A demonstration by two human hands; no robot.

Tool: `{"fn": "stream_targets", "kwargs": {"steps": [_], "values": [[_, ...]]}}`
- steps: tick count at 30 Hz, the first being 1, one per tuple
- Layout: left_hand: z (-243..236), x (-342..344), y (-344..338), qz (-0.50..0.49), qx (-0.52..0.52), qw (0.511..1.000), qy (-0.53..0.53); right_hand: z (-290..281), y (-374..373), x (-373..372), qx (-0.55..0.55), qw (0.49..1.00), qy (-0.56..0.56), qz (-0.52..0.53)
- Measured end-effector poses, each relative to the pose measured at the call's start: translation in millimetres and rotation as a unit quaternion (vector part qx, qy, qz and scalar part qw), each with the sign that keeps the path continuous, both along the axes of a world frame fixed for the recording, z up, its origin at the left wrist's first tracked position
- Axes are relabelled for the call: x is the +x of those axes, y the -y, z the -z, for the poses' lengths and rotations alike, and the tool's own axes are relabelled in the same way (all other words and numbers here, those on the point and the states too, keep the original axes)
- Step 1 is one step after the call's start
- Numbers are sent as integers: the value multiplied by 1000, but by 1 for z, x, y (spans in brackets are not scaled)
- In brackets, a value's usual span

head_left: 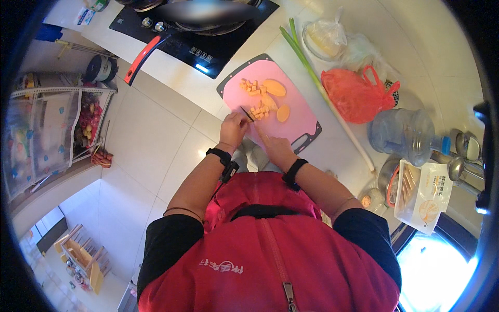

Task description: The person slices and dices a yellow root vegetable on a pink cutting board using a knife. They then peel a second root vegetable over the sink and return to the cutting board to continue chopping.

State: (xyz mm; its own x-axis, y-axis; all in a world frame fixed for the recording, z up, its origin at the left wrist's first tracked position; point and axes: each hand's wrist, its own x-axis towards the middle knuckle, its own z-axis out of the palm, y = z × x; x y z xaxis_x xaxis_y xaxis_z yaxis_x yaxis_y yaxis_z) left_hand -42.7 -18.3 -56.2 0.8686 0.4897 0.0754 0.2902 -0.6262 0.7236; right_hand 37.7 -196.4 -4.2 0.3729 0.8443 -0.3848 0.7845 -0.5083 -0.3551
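A pink cutting board (293,106) with a dark grey rim lies on the counter in front of me. On it are oval slices of an orange vegetable (274,88), perhaps sweet potato, and small diced cubes (251,87) in two groups. A knife (247,114) with a dark blade stands beside the nearer cubes. My right hand (278,148) is closed at the near end of the knife, its handle mostly hidden. My left hand (234,129) is at the board's left edge, fingers curled together close to the blade; what they hold is hidden.
A black cooktop (187,49) holds a pan with a red handle (145,58) jutting over the counter edge. Right of the board lie a long green onion (317,78), a red plastic bag (356,96), a clear water jug (403,135) and metal ladles (457,166).
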Motion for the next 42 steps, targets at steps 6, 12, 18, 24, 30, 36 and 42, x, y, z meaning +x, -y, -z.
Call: {"fn": "stream_targets", "kwargs": {"steps": [6, 12, 18, 24, 30, 36, 42], "values": [[-1, 3, 1, 2, 19, 1000, -4, 9, -1, 19, -19, 997, -41, 58], [-12, 31, -10, -5, -3, 999, -32, -11, 23, 25, 119, 970, -93, 192], [-25, 47, -10, 176, 125, 976, 19, -30, 66, 35, 138, 935, -91, 314], [-10, 53, -8, 339, 277, 893, 102, -26, 87, 21, 120, 952, -56, 277], [-13, 49, -45, 325, 230, 916, -53, -21, 93, 22, 139, 926, -116, 330], [-18, 72, -48, 209, 193, 959, -4, -15, 96, 27, 164, 929, -84, 322], [-21, 44, -42, 53, 122, 991, 20, -22, 95, 29, 127, 917, -133, 354]]}}
